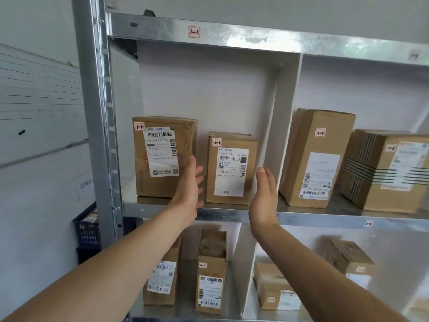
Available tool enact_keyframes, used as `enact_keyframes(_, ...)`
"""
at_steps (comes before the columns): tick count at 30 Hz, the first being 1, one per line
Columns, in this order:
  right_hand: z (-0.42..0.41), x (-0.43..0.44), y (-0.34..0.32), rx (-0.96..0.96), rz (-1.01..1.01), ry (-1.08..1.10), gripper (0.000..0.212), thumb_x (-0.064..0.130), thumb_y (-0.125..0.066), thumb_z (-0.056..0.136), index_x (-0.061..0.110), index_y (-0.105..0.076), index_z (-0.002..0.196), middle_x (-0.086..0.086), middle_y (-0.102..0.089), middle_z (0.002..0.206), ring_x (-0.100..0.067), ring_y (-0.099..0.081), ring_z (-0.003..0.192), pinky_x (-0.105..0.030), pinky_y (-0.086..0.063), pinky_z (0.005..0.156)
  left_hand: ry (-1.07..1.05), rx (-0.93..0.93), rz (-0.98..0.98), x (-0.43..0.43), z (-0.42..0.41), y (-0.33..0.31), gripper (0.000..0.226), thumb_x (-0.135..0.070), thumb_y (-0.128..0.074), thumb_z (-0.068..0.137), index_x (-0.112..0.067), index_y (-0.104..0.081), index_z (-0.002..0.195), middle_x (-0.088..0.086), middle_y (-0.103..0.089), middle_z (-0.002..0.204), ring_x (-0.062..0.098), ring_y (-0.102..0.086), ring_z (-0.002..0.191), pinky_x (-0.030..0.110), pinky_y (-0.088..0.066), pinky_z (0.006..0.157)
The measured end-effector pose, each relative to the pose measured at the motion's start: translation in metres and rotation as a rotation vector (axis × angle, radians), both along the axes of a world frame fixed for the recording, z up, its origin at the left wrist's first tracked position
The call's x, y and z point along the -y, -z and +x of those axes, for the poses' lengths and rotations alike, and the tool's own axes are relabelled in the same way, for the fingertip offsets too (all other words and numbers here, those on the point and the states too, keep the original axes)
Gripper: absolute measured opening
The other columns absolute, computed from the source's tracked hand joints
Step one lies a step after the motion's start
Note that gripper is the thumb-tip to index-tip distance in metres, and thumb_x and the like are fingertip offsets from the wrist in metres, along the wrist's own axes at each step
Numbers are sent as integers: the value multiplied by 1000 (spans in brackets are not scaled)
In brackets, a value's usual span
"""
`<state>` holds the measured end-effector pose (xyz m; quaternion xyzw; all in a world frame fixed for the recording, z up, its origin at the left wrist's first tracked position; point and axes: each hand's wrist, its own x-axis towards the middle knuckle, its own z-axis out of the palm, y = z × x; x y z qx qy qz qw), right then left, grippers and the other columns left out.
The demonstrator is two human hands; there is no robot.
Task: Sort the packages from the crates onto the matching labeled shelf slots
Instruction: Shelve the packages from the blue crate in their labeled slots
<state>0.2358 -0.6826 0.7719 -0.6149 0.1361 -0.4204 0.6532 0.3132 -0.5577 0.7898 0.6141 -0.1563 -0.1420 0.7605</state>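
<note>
Package marked 1-1 (231, 167) is stood upright in the slot labelled 1-1 (194, 32), right of a taller package (162, 156) with the same mark. It is flanked by two flat, spread hands: left hand (189, 189) and right hand (264, 198), nothing being held. Whether it is touched cannot be told. A dark crate (87, 231) is seen low at left.

Upper shelf (232, 213), left slot: taller box (162, 156) left, shorter box (231, 168) right, small gap between. Left hand (189, 189) near, before gap; right hand (263, 201) near, before shorter box's right edge. Divider (282, 126) right of them. Right slot: upright box (315, 159), then banded box (385, 170) far right. Lower shelf: four boxes. Crate (87, 231) far left, low, behind post (97, 112).
</note>
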Motion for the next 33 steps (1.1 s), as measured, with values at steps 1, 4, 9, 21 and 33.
enact_keyframes(1, 1, 1, 0, -24, 5, -43, 36, 44, -39, 110, 31, -54, 140, 20, -55, 133, 2, -49, 118, -23, -31, 105, 19, -3, -4, 2, 0, 0, 77, -72, -22, 96, -24, -37, 154, 6, -34, 162, 33, -31, 148, 59, -22, 116)
enact_keyframes(4, 8, 2, 2, -58, 27, -148, 45, 47, -32, 110, 23, -66, 126, 10, -69, 121, 1, -60, 104, -24, -45, 93, 78, -12, -10, 7, -1, 0, 81, -74, -19, 95, -24, -29, 158, 4, -30, 164, 30, -26, 151, 60, -16, 118)
enact_keyframes(9, 18, 6, 5, -100, 54, -186, 55, 54, -29, 109, 20, -61, 138, 2, -68, 129, -5, -63, 107, -15, -42, 75, 99, -16, 4, 10, 4, -1, 85, -77, -18, 92, -26, -25, 160, 0, -27, 165, 26, -24, 152, 62, -11, 119)
enact_keyframes(21, 19, 8, 15, -95, 14, -156, 51, 55, -29, 109, 28, -59, 139, 11, -66, 131, -2, -61, 114, -19, -45, 89, 57, 1, -42, 13, -1, 11, 74, -69, -22, 99, -23, -31, 157, -1, -37, 160, 24, -36, 145, 48, -24, 116)
enact_keyframes(33, -17, -9, 20, -87, 25, -104, 45, 58, -41, 105, 41, -42, 147, 23, -51, 144, -5, -46, 138, -37, -29, 123, -55, 48, -77, 9, -31, 23, 67, -64, -23, 101, -28, -35, 155, -5, -40, 157, 22, -35, 146, 52, -29, 119)
